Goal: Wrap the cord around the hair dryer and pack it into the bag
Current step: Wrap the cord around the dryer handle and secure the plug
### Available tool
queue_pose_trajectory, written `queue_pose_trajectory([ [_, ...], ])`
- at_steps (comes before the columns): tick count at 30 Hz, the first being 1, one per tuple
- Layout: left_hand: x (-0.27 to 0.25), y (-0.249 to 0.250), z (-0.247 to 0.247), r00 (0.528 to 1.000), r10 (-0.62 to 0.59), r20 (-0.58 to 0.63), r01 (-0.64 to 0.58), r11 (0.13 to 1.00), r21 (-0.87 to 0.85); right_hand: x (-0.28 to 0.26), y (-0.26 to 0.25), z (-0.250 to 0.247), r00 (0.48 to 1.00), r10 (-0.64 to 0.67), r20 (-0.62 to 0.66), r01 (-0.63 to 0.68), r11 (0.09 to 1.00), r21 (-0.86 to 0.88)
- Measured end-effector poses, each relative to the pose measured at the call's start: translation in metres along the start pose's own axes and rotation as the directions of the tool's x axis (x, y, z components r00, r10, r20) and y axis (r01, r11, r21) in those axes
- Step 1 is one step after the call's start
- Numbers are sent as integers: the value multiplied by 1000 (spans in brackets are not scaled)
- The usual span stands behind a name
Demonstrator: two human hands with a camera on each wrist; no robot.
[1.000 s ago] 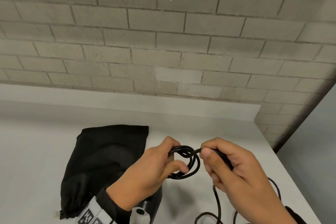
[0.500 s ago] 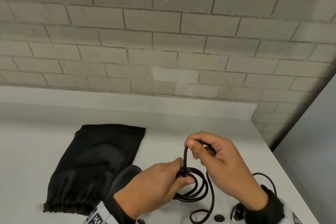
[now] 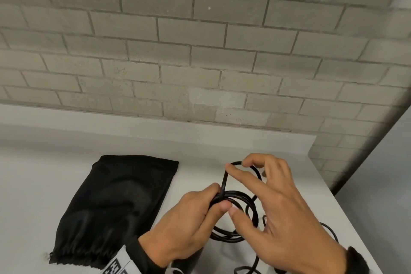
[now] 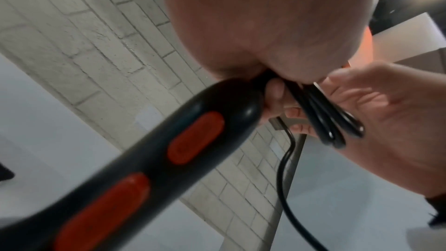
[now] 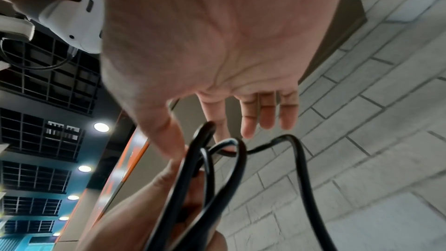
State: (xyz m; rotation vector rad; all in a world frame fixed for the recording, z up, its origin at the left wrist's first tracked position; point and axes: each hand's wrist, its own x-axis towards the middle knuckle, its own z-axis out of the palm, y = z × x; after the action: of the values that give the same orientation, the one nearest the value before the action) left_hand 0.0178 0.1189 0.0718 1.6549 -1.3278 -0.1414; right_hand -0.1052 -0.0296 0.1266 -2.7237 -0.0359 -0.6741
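My left hand (image 3: 219, 198) grips several coils of the black cord (image 3: 249, 202) in front of me on the right side of the table. One fresh loop rises from that grip and passes over the index finger of my right hand (image 3: 235, 187), whose fingers are spread and nearly straight. The left wrist view shows the hair dryer handle (image 4: 154, 156), black with red-orange buttons, running under my left palm, with the cord loops (image 4: 323, 121) bunched at my fingers. From above the dryer is mostly hidden. The black drawstring bag (image 3: 115, 207) lies flat to the left.
Loose cord (image 3: 329, 231) trails off behind my right hand toward the right edge of the white table (image 3: 333, 196). A grey brick wall (image 3: 200, 62) rises behind the table's raised back lip.
Both hands have come lower and nearer. More turns of cord are gathered in my left hand. My right hand has gone from pinching the cord to spread fingers with a loop over them.
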Motion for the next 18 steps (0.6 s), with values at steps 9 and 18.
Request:
queue_pose_trajectory([
  [9, 4, 10, 20, 980, -120, -156, 75, 960, -270, 3, 5, 8, 992, 64, 106, -89, 965, 246],
  [18, 0, 17, 34, 964, -193, -183, 108, 914, -392, -18, 4, 20, 974, 226, -34, -204, 926, 318],
])
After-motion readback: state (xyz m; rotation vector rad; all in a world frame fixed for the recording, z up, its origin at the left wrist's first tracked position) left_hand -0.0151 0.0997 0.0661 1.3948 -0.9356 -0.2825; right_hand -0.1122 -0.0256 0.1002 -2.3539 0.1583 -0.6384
